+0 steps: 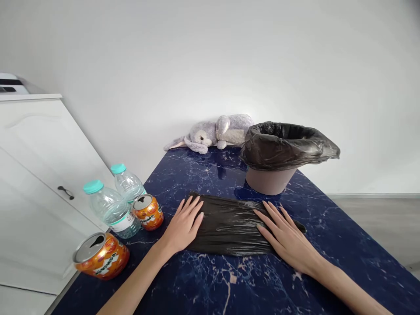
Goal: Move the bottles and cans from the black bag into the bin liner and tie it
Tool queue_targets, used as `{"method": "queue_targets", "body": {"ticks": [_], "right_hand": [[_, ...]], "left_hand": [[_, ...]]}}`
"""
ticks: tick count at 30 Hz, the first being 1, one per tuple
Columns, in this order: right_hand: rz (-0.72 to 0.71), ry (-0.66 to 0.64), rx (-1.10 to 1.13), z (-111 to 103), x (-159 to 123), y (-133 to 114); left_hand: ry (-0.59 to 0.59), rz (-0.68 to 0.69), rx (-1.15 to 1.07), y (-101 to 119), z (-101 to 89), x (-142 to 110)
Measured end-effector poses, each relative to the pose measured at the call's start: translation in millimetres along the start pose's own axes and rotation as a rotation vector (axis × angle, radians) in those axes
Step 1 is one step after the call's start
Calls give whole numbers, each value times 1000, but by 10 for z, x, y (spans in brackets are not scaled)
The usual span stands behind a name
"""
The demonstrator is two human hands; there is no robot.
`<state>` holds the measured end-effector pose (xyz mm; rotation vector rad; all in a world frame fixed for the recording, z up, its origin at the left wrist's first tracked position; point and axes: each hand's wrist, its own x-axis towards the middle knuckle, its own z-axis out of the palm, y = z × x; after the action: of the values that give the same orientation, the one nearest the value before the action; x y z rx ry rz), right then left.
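The left hand (183, 225) and right hand (288, 239) lay open, gripping nothing, on opposite ends of a black bag (232, 227). A lined bin (269, 180) stood behind it.

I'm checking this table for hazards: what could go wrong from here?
The farther orange can stands near the left hand; a sideways sweep might tip it. The thin black plastic under that hand and the right hand could tear, or slip on the glossy table.
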<state>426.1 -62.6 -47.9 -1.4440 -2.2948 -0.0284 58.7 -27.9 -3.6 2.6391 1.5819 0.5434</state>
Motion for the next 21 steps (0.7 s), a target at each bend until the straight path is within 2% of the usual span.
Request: {"method": "queue_targets", "body": {"ticks": [2, 4, 8, 11, 13, 16, 21], "right_hand": [[-4, 93, 47, -72, 53, -165], [-69, 166, 107, -153, 107, -474], [-235, 78, 239, -193, 266, -1250], [-206, 50, 344, -70, 410, -1635], [-173, 57, 380, 18, 466, -1738], [-173, 64, 398, 44, 428, -1730], [-146, -48, 601, -191, 141, -1561]], "left_hand": [[106, -45, -86, 4, -50, 3], [226, -80, -170, 27, -104, 16], [352, -110, -265, 59, -194, 23], [350, -124, -301, 49, -241, 5], [317, -111, -316, 41, -271, -8], [248, -52, -327, 54, -318, -22], [164, -20, -416, 142, -408, -24]]}}
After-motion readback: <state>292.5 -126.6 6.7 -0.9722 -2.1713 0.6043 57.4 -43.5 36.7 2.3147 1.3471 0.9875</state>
